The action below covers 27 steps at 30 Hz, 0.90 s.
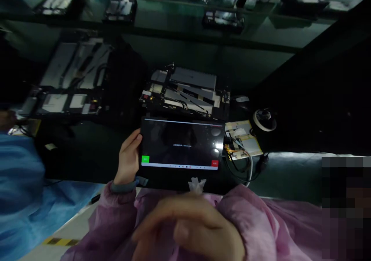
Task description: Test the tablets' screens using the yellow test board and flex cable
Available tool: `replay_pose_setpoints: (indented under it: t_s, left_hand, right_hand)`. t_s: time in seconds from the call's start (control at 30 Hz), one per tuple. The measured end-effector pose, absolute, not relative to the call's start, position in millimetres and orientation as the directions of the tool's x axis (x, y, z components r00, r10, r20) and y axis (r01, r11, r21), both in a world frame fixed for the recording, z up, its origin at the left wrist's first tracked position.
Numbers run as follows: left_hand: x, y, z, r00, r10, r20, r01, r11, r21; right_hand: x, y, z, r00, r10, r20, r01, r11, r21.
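Holding screen (182,144) near component-filled casing (158,102)

The tablet (182,131) has a black screen, a bright green block (145,159) at its eight o'clock, a red block (215,163) at four and a pale bluish strip (174,166) along six. From it, toward twelve, the opened device (189,77) is black with silver-grey panels; at three, a grey panel (249,144) has yellow edging; at eight, floor tape (62,241) is striped yellow and black; at nine, a co-worker's sleeve (19,168) is blue.
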<state>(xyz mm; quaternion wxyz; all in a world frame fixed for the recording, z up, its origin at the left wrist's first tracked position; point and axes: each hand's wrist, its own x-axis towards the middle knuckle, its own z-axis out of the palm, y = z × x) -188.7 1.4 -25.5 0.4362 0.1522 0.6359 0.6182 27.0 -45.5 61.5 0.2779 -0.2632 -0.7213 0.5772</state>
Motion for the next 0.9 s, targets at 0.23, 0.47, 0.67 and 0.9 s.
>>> replay_pose_setpoints:
  t_s: [0.23, 0.47, 0.67, 0.9]
  left_hand:
    - [-182, 0, -1, -0.499, 0.814, -0.299, -0.262, 0.187, 0.947]
    - [-190, 9, -31, -0.452, 0.817, -0.358, -0.446, 0.14, 0.884]
    - [-190, 12, -38, -0.401, 0.853, -0.334, -0.492, 0.107, 0.864]
    - [-190, 12, -34, -0.362, 0.88, -0.309, -0.522, 0.083, 0.849]
  right_hand:
    - [-15, -47, 11, -0.584, 0.781, 0.22, 0.537, 0.575, -0.618]
    - [-39, -44, -6, -0.578, 0.761, 0.294, 0.584, 0.638, -0.503]
    - [-26, -56, -1, -0.523, 0.767, 0.372, 0.63, 0.642, -0.437]
    - [9, -67, -19, -0.421, 0.781, 0.462, 0.721, 0.597, -0.353]
